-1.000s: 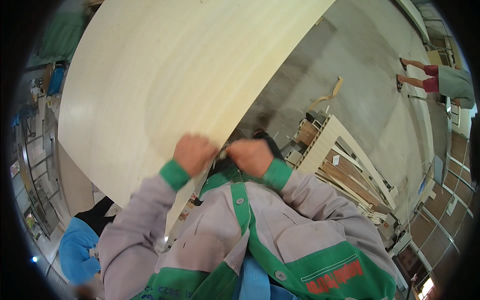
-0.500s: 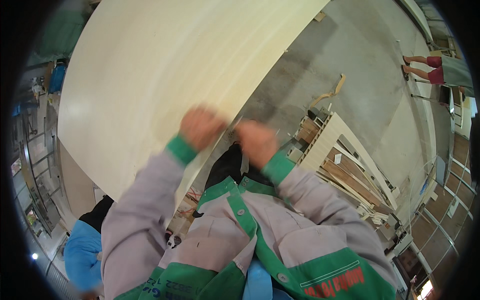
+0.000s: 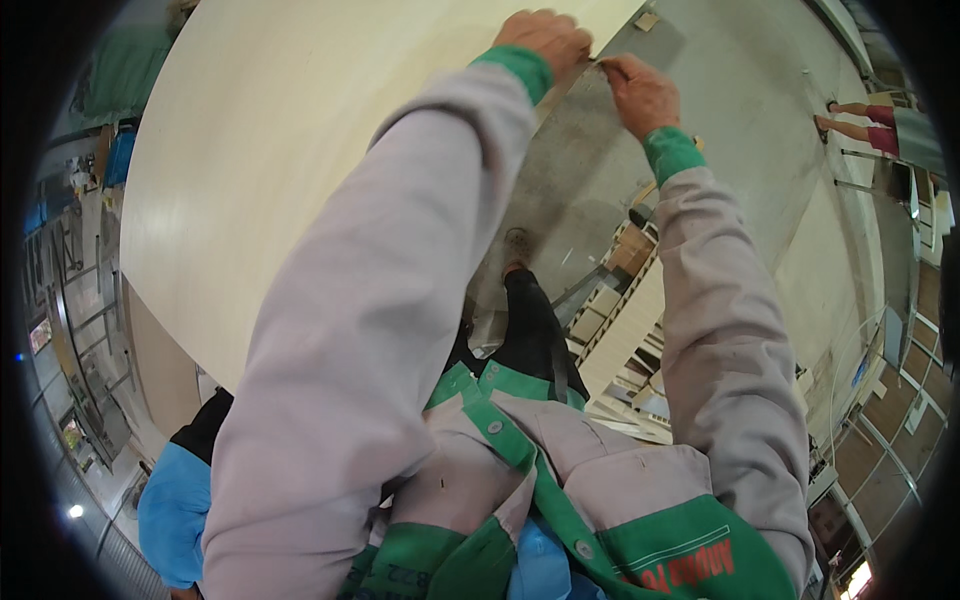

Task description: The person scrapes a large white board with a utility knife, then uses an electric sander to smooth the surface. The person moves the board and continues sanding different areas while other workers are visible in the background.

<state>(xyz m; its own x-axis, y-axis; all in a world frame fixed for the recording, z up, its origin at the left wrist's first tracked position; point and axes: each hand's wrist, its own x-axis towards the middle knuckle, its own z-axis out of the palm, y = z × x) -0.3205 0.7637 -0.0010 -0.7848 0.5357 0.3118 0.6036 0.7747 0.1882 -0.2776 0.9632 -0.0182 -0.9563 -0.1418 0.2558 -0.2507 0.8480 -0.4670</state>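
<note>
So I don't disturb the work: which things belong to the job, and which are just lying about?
Likely in use:
- pale panel, its edge near the left hand and right hand; anything pinched is too small to tell

Apparently lying about:
- small tan piece
- brown block
- pale frame

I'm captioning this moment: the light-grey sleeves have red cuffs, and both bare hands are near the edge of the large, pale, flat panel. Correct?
Not quite: the head view shows green cuffs, not red. The rest stands: light-grey sleeves, left hand and right hand near the edge of the panel.
</note>
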